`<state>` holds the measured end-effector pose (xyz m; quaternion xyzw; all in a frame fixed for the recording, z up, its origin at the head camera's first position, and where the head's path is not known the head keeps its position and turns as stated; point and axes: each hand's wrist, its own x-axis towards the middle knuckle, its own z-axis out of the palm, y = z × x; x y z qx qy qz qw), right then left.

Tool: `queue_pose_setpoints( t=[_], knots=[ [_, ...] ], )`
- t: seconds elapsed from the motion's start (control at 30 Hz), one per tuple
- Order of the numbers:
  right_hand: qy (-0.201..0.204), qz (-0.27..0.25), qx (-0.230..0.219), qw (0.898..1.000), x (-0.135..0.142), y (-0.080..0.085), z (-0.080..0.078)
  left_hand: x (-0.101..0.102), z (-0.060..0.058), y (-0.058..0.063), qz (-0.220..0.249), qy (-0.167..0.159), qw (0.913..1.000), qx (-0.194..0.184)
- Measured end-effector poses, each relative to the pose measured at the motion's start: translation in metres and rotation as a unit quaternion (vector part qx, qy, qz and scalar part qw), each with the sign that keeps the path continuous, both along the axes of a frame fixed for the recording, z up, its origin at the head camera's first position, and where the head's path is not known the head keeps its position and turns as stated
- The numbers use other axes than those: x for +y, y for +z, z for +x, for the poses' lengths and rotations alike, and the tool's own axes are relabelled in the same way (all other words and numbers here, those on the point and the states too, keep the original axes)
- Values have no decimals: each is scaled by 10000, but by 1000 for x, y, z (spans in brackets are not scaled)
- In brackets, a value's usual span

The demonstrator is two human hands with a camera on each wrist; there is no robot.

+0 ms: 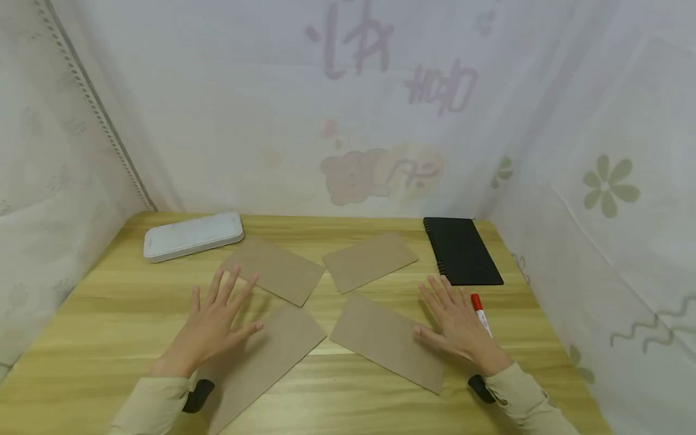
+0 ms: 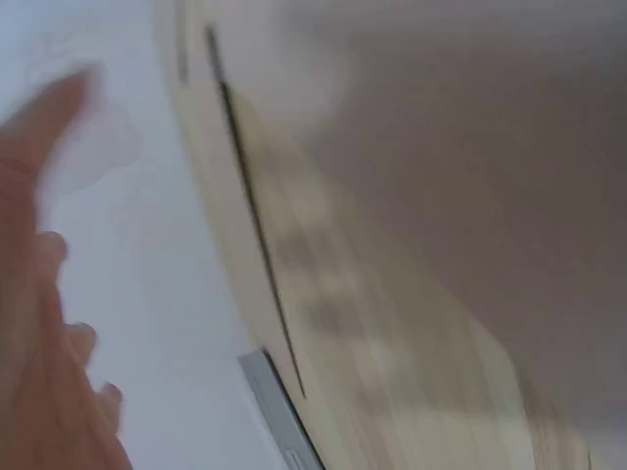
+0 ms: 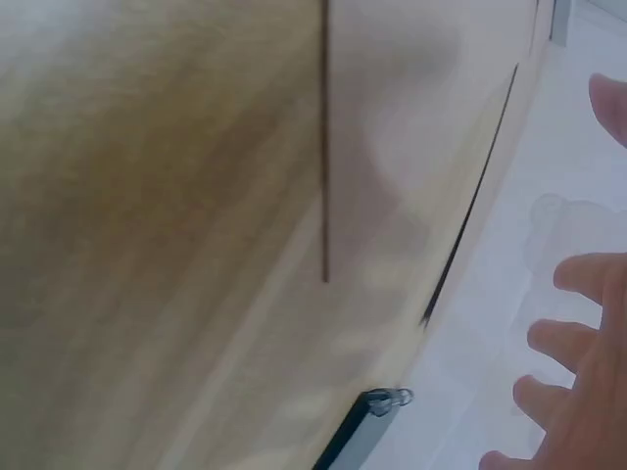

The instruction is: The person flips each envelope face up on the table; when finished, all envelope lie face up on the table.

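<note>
Several flat brown cardboard pieces lie on the wooden table. My left hand [image 1: 214,326] hovers with fingers spread over the edge of the near-left cardboard piece [image 1: 272,362], its fingertips overlapping the far-left piece [image 1: 280,269] in the head view. Likewise spread, my right hand [image 1: 459,326] is above the table, its thumb over the near-right piece [image 1: 383,344]. A smaller-looking far-right piece [image 1: 372,261] lies apart from both hands. In the wrist views, the left fingers [image 2: 54,372] and right fingers [image 3: 568,343] hold nothing, with the boards below.
A red-capped marker [image 1: 478,307] lies partly hidden behind the right hand. Beyond it is a black spiral notebook [image 1: 464,251]. At the back left sits a white rectangular case [image 1: 193,237]. Printed curtains [image 1: 244,121] enclose the table [image 1: 98,314] at back and sides.
</note>
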<state>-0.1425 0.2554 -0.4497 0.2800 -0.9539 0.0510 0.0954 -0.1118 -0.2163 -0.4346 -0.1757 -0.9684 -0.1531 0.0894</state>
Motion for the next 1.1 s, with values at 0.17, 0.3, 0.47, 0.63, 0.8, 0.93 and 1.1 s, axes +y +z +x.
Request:
queue_pose_setpoints(
  t=[0.17, 0.3, 0.47, 0.63, 0.8, 0.93, 1.1],
  knots=[
    [39, -56, -165, 9998, -3, 4, 4, 18, -1, 4, 236, 51, 9990, -372],
    [229, -187, -199, 9994, -8, 6, 8, 31, 1, 8, 204, 40, 9986, -493],
    [473, -193, -142, 9986, -14, 7, 14, 48, 8, 12, 213, 11, 9986, -488],
    [665, -57, -88, 9977, -16, 7, 21, 67, 17, 12, 348, -124, 9983, -460],
    [863, -37, -119, 9962, -16, 7, 28, 84, 25, 11, 400, -281, 9978, -447],
    [955, -91, -350, 9948, -16, 9, 32, 98, 29, 9, 243, -452, 9982, -315],
    [922, -275, -991, 9904, -11, 13, 41, 115, 35, 2, 337, -724, 9956, -490]
  ],
)
